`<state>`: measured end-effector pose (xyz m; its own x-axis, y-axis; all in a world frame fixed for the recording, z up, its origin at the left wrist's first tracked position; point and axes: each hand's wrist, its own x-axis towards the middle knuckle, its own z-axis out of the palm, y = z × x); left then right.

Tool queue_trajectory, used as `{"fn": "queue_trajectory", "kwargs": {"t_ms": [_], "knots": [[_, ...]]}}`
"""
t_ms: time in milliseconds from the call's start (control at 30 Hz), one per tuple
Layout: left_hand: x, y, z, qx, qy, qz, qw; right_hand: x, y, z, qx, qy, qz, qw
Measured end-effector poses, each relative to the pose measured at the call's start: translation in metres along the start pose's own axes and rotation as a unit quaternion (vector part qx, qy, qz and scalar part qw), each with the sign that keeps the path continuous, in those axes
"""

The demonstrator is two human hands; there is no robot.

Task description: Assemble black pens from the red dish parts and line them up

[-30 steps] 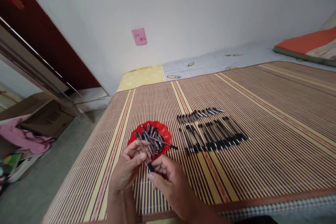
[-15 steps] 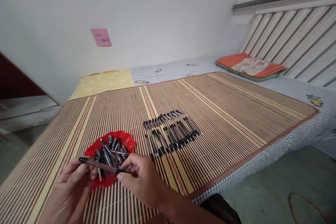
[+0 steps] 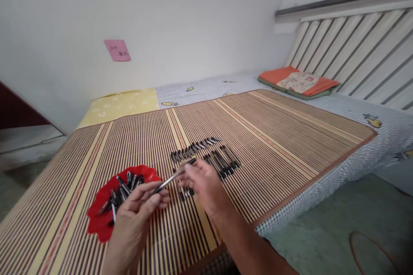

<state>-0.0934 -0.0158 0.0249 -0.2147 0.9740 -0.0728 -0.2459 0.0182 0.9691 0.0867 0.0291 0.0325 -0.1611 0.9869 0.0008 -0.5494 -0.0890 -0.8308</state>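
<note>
Both hands hold one pen (image 3: 171, 178) between them above the striped mat (image 3: 274, 172).
The left hand's (image 3: 138, 208) fingers pinch its lower end and the right hand's (image 3: 205, 180) fingers pinch near its dark upper end, the pen slanting toward two o'clock; a red dish (image 3: 96, 212) of dark pieces lies at ten o'clock from the left hand, while from the right hand a row of short dark pieces (image 3: 193, 148) sits at eleven o'clock and laid-out pens (image 3: 222, 163) at two.
</note>
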Motion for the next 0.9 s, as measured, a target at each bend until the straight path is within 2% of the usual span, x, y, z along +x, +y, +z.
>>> {"fn": "queue_trajectory", "kwargs": {"t_ms": [67, 100, 167, 233, 333, 433, 633, 900], "knots": [[-0.001, 0.002, 0.001, 0.023, -0.017, 0.011, 1.000, 0.006, -0.029, -0.035, -0.094, 0.035, -0.041, 0.994], [-0.001, 0.004, -0.002, 0.026, -0.005, 0.023, 0.999, 0.010, -0.046, -0.057, -0.144, 0.081, -0.086, 0.982], [0.001, 0.008, -0.013, 0.010, 0.055, 0.047, 0.997, 0.023, -0.075, -0.105, -0.312, 0.136, -0.110, 0.934], [0.005, 0.012, -0.025, -0.030, 0.107, 0.061, 0.992, 0.038, -0.093, -0.149, -0.506, 0.134, -0.085, 0.848], [0.009, 0.015, -0.039, -0.092, 0.136, 0.076, 0.984, 0.061, -0.098, -0.193, -0.567, 0.132, -0.048, 0.812], [0.011, 0.015, -0.044, -0.109, 0.142, 0.074, 0.981, 0.078, -0.086, -0.211, -0.592, 0.130, -0.022, 0.795], [0.012, 0.013, -0.049, -0.095, 0.140, 0.063, 0.984, 0.102, -0.068, -0.226, -0.627, 0.108, -0.003, 0.771], [0.009, 0.020, -0.055, -0.090, 0.155, 0.059, 0.982, 0.112, -0.052, -0.239, -0.645, 0.097, -0.001, 0.758]]}}
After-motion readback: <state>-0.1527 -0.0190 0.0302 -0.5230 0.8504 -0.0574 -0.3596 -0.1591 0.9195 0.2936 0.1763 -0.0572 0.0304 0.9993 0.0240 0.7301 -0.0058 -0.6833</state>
